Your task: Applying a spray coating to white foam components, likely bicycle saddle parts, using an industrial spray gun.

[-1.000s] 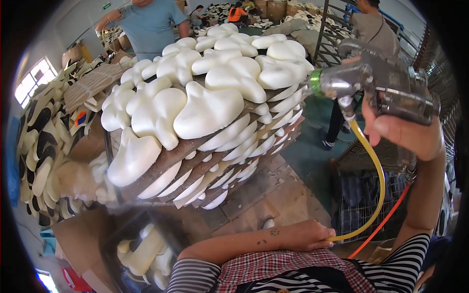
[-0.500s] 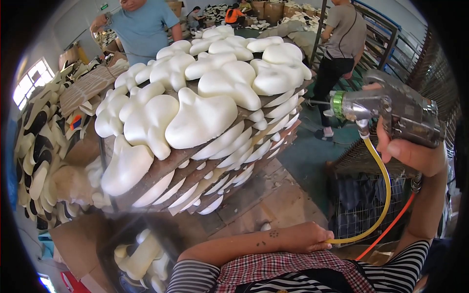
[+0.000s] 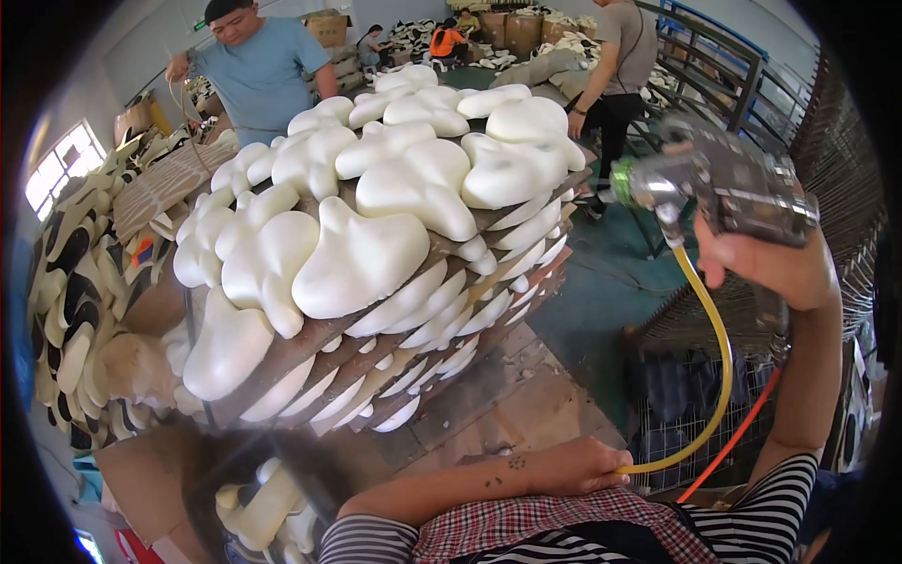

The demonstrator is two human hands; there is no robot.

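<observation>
My right hand (image 3: 775, 268), raised at the right, is wrapped round the grip of a metal spray gun (image 3: 752, 188). The gun's green-ringed nozzle points left, toward a stack of white, rounded, moulded pads (image 3: 362, 258), some distance away from them. From beneath the gun a yellow hose (image 3: 726, 385) curves down to my left hand (image 3: 584, 465). That hand is closed round the hose in front of my checked apron. A red hose (image 3: 728, 437) runs down from the gun's handle. The pads lie in layers on thin brown boards (image 3: 268, 371), overhanging their edges.
A wire rack (image 3: 681, 404) stands below the gun. More pale pieces (image 3: 258, 512) lie in a dark container at lower left. Heaps of black-and-white pieces (image 3: 75, 320) fill the left side. A person in blue (image 3: 263, 66) stands behind the stack, another person (image 3: 620, 66) right of it.
The spray gun and my right hand have moved left and slightly down in view. The stack appears lower and further left. My left hand keeps its hold on the yellow hose.
</observation>
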